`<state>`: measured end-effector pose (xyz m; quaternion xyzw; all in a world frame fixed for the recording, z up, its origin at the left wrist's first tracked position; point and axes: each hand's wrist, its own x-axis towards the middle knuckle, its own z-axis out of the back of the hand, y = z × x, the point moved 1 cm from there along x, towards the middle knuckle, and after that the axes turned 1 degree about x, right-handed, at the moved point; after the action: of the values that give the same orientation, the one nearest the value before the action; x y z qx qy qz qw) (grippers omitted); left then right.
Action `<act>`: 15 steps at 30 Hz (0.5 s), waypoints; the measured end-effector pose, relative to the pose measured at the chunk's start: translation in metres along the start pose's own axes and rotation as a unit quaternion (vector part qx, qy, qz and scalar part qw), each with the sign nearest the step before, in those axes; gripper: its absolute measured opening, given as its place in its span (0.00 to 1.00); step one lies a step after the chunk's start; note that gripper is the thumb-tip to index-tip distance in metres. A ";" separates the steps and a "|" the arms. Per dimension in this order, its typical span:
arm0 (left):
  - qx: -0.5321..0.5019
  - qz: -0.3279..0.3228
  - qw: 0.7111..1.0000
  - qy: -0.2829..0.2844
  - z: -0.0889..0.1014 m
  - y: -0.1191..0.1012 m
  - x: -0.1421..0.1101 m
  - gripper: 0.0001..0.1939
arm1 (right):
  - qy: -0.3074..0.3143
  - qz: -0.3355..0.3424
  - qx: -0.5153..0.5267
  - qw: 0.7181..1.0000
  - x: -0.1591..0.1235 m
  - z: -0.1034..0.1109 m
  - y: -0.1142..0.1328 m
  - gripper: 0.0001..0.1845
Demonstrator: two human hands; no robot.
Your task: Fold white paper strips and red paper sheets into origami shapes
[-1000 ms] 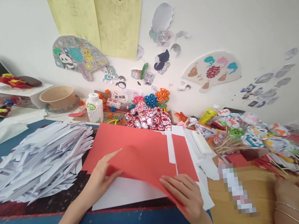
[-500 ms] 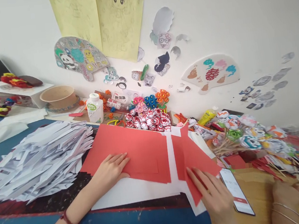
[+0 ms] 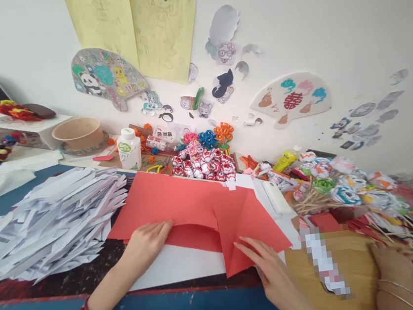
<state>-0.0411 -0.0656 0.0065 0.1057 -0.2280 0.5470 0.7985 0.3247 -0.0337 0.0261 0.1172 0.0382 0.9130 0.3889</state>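
My left hand [image 3: 149, 241] is closed on the front edge of a red paper sheet [image 3: 174, 196], fingers on top and thumb out of sight. That edge bows upward, and more red paper [image 3: 193, 237] shows beneath it. A creased red paper sheet [image 3: 249, 220] overlaps the right end of the first one. At its lower right edge is my right hand [image 3: 266, 257], its fingers lying on the paper and its thumb by the edge, gripping it. White paper [image 3: 178, 266] lies under the red sheets.
A large heap of white paper strips [image 3: 53, 222] lies at left. Behind stand a white bottle [image 3: 129, 149] and red-and-white paper flowers [image 3: 207, 165]. More paper flowers on sticks [image 3: 324, 186] lie at right, near another person's hands [image 3: 398, 262] and a blurred-out phone-like object [image 3: 325, 263].
My right hand has moved left with the creased red sheet, covering the white gap between the papers. My left hand has gone from lying flat to gripping the front edge, which has lifted.
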 end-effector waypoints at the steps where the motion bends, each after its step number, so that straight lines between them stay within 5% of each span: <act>1: -0.004 0.023 1.000 -0.018 0.002 -0.001 0.001 0.15 | 0.016 -0.001 0.030 0.999 0.002 0.004 0.003 0.43; 8: -0.014 0.152 0.984 -0.093 0.016 -0.005 0.007 0.14 | 0.070 -0.074 0.204 0.974 0.031 0.011 0.019 0.29; 12: -0.035 0.151 0.985 -0.083 0.013 -0.005 0.005 0.14 | -0.015 -0.124 0.214 0.969 0.056 -0.001 0.030 0.28; 15: -0.051 0.107 0.992 -0.031 0.007 -0.007 0.003 0.16 | -0.081 -0.111 0.146 0.980 0.072 -0.023 0.039 0.38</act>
<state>-0.0351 -0.0687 0.0149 0.0572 -0.2902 0.6137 0.7320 0.2431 -0.0084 0.0238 0.2410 0.1520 0.8364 0.4682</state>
